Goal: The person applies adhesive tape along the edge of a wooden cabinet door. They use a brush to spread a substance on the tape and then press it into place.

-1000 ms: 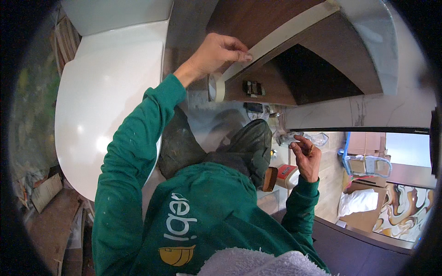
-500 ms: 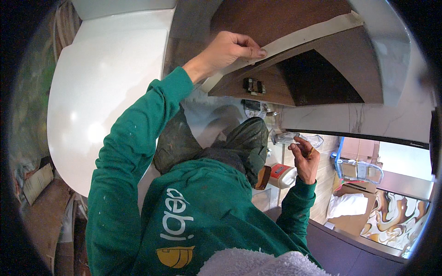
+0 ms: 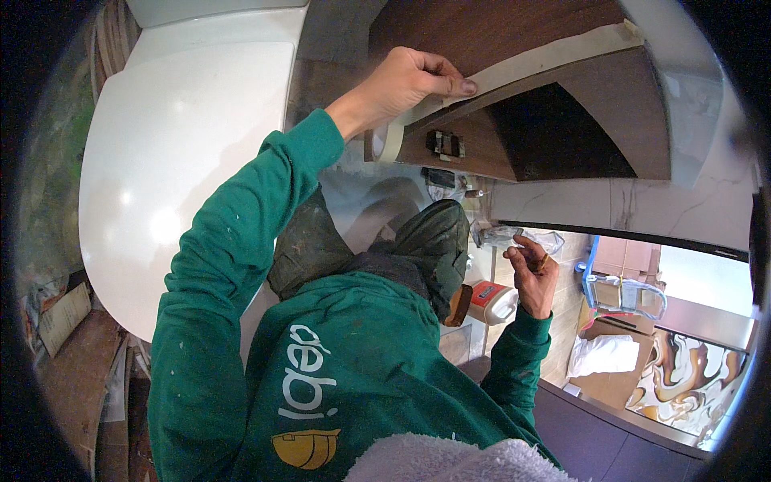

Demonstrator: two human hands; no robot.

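My left hand (image 3: 423, 80) pinches a strip of pale masking tape (image 3: 546, 63) between thumb and fingertips. The strip runs along the edge of a brown wood-grain cabinet (image 3: 466, 36), its far end up at the right corner. Below my left wrist, the tape roll (image 3: 389, 143) hangs against the cabinet's near corner, partly hidden by the hand. My right hand (image 3: 534, 277) is raised on the right, apart from the cabinet. Its fingers are loosely curled, thumb and forefinger slightly apart, with nothing visible between them.
A white toilet lid (image 3: 185, 185) fills the left side. Inside the cabinet opening sits a small dark metal fitting (image 3: 446, 146). A white jug with a red label (image 3: 491, 302) and a wooden-handled brush (image 3: 458, 305) are by my knee. A marbled panel (image 3: 687, 381) lies at the right.
My left hand has slid a little to the right along the tape. The roll at the cabinet's near corner now shows more of its round side. My right hand has barely moved.
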